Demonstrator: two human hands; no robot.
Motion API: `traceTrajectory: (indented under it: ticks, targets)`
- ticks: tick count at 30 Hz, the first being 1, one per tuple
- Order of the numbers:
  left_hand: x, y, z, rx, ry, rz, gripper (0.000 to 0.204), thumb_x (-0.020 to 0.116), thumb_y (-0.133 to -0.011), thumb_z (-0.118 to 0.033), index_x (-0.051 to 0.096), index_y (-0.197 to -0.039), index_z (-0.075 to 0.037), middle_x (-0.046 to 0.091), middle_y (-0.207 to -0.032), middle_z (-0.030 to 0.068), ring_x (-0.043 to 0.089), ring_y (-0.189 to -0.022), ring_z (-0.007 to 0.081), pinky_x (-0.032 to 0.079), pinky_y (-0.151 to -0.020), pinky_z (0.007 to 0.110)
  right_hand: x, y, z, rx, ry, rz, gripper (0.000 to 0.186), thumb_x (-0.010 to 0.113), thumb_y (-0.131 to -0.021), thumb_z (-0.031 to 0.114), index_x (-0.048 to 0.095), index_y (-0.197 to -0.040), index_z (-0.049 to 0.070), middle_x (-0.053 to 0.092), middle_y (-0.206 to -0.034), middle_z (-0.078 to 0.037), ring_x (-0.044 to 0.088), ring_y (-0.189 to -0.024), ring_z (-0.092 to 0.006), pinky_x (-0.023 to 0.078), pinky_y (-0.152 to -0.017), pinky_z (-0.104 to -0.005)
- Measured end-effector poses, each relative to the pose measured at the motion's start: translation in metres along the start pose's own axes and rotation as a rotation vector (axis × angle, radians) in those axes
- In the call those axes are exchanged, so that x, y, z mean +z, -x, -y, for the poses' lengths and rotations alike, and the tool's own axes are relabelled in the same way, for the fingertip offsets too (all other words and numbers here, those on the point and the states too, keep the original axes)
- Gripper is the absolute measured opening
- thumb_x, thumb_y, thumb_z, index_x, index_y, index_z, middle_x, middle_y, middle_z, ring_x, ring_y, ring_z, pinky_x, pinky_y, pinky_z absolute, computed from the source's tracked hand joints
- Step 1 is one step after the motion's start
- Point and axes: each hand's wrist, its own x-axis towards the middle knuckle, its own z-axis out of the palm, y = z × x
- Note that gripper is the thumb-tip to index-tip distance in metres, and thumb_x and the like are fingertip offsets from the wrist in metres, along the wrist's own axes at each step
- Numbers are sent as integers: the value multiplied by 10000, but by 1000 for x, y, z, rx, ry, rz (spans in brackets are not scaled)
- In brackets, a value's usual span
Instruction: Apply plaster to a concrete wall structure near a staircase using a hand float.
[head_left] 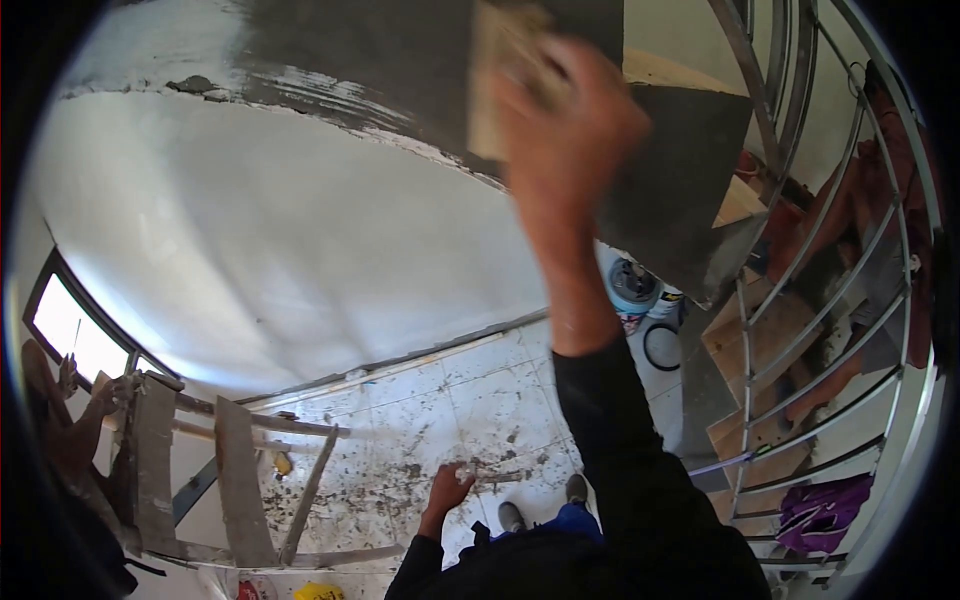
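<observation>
My right hand [575,110], slightly blurred, is raised and wrapped round the handle of a tan plastering float [492,90]. The float's flat face is against the dark grey plastered surface [420,60] overhead. Streaks of white show along that surface's ragged lower edge, above a smooth white wall [300,220]. Lower down, my left hand [450,488] hangs near my body with its fingers curled. Something small and whitish shows at its fingertips, too small to name.
A metal stair railing [745,400] curves along the right, with a person behind it and a purple cloth [825,512] on it. Buckets [632,285] stand below the slab. At left, another person is beside a wooden trestle [245,480]. Plaster crumbs litter the tiled floor [400,400].
</observation>
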Motion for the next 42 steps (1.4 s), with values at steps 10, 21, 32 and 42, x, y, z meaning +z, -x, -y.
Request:
traceTrajectory:
  ticks: [10,21,32,42]
  targets:
    - [-35,45,98,-73,-276,158,565,731,-833,-459,667,-1229,-61,674,-1158,238,601,-1145,419,492,-973,469,-84,50,-46,211,37,-43,290,784,-779,40,698,-1054,14,709,-968,-86,667,-863,-193,555,-809,-361]
    - [-34,37,124,24,-186,-29,525,746,-830,-434,689,-1166,-33,687,-1126,228,627,-1110,387,499,-955,454,-15,32,-13,-72,32,-71,353,844,-644,69,691,-961,82,677,-854,-77,659,-771,-277,507,-684,-351]
    - [-94,81,157,-189,-390,-10,552,728,-816,-482,697,-1180,-68,706,-1083,210,662,-1039,379,524,-902,450,-107,71,-117,624,59,-116,254,731,-860,163,709,-1066,15,722,-984,-115,676,-880,-195,545,-776,-333]
    - [-76,12,46,-65,-56,-100,498,763,-830,-348,670,-1210,-40,652,-1175,239,647,-1069,379,512,-928,458,-22,48,-15,-19,52,-10,343,836,-678,127,680,-984,123,639,-846,-57,622,-866,-231,420,-792,-415]
